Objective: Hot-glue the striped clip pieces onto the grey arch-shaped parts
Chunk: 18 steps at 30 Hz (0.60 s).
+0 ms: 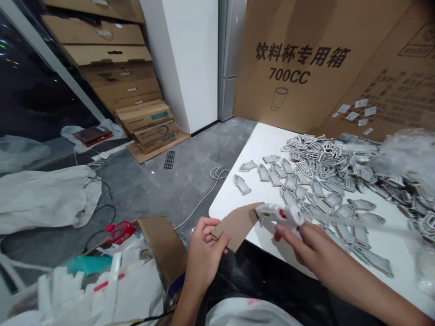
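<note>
My left hand (204, 249) pinches a brown cardboard piece (238, 224) at its left edge, holding it just off the near corner of the white table (238, 194). My right hand (295, 240) is wrapped round a white glue gun (280, 213) whose nozzle points left onto the cardboard's upper right corner. Several flat grey and white cut-out pieces (326, 176) lie spread and heaped over the table behind the gun.
A big "700CC" carton (306, 63) stands behind the table. Crumpled clear plastic (408, 154) lies at the right. On the floor: stacked flat boxes (118, 68), white sacks (44, 199), cables (204, 194), an open box of white scraps (112, 280) and a red bottle (118, 231).
</note>
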Motion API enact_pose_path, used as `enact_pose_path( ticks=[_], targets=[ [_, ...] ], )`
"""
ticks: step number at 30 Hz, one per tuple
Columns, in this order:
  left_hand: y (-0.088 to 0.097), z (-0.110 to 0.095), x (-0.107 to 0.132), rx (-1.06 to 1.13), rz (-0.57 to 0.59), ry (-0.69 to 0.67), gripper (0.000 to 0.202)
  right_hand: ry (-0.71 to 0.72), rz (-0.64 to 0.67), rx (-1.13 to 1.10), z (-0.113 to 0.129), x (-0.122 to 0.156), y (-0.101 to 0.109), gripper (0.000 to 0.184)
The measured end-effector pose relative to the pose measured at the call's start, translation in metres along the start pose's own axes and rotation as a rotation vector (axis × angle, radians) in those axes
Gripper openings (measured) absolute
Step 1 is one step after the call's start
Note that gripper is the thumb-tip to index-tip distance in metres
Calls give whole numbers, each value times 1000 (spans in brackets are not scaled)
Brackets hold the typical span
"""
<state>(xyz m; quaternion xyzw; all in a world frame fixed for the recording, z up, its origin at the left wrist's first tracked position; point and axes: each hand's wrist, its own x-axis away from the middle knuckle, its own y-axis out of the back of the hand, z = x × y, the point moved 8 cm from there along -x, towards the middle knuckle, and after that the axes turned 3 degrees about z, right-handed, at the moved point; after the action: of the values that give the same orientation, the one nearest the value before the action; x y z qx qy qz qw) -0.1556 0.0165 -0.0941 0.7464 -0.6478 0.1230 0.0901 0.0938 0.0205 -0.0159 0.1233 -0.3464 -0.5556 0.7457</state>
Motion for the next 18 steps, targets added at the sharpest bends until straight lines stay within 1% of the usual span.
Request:
enact_pose_path(
  ticks=[1, 3, 4, 6, 7, 8, 9, 12, 14, 16, 18],
  targets=[
    [0, 1, 0, 6, -6, 2, 47, 87, -1, 138, 5, 3, -3, 39],
    [1, 1, 0, 11, -11, 8, 47, 238, 23, 436, 12, 10, -15, 18],
    [1, 1, 0, 10, -13, 11, 47, 310, 31, 600, 15, 13, -23, 17],
    [1, 0, 1, 6, -15, 17, 47, 492, 5, 919, 24, 21, -37, 42],
    [1, 0, 1, 5, -17, 20, 47, 586, -25, 1052, 29, 25, -44, 52],
    [1, -1, 1, 4, -19, 22, 48, 663, -52, 1159, 34, 29, -49, 55],
    [2, -2, 1, 2, -21, 24, 48, 714, -75, 1243, 39, 32, -54, 53],
    [2, -3, 0, -6, -21, 27, 48, 777, -137, 1413, 52, 40, -61, 38],
    [2, -3, 0, -12, -21, 24, 48, 793, -155, 1485, 58, 47, -68, 35],
    [1, -3, -1, -16, -20, 13, 47, 800, -181, 1521, 61, 53, -73, 32],
    [2, -3, -3, -20, -26, 4, 47, 832, -219, 1501, 63, 58, -77, 25]
  ],
)
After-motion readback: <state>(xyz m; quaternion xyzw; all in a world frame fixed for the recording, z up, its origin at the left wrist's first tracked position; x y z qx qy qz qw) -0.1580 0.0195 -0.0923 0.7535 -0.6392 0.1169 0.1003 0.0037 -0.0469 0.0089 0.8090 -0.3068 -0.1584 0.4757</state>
